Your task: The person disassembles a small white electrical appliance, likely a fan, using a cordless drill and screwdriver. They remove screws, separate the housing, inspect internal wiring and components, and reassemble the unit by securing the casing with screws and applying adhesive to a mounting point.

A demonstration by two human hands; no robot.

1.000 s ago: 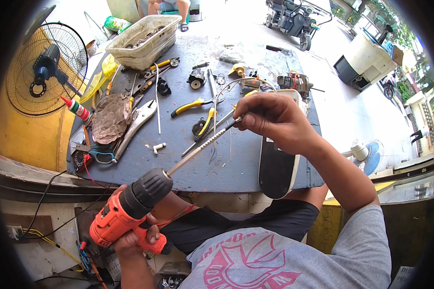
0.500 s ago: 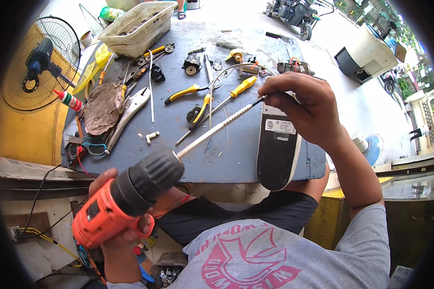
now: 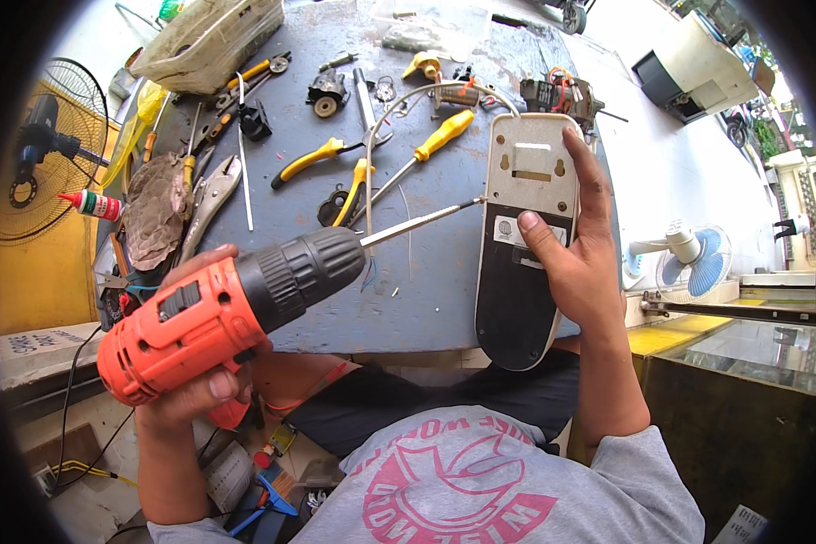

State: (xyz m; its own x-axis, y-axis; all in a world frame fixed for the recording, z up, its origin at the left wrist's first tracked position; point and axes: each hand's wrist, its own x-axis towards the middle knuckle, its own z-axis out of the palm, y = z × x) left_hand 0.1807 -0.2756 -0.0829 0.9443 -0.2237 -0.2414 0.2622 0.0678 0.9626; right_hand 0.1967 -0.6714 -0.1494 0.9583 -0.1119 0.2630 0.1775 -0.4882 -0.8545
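My left hand [image 3: 190,390] grips an orange and black cordless drill [image 3: 186,322], held low over the table's front left part. A long metal bit [image 3: 417,222] sticks out from its chuck toward the upper right, its dark tip at or very near the left edge of an elongated device [image 3: 512,317] with a black and beige metal back. My right hand [image 3: 580,272] holds that device at its right side, thumb on the back and fingers along the edge. A pale cable [image 3: 426,89] loops from the device's top. A yellow-handled screwdriver [image 3: 442,136] lies just behind the bit.
The grey-blue table [image 3: 308,326] carries pliers [image 3: 304,163], a brown crumpled rag [image 3: 150,208], glue bottle [image 3: 95,204], motor parts [image 3: 553,93] and a plastic tub [image 3: 199,41]. A black fan [image 3: 41,150] stands left, a white fan [image 3: 689,258] right; a glass-topped case [image 3: 743,349] is nearby.
My right hand has let go of the bit's end and moved onto the device, which is now raised. The drill has moved up and left, its bit now angled flatter.
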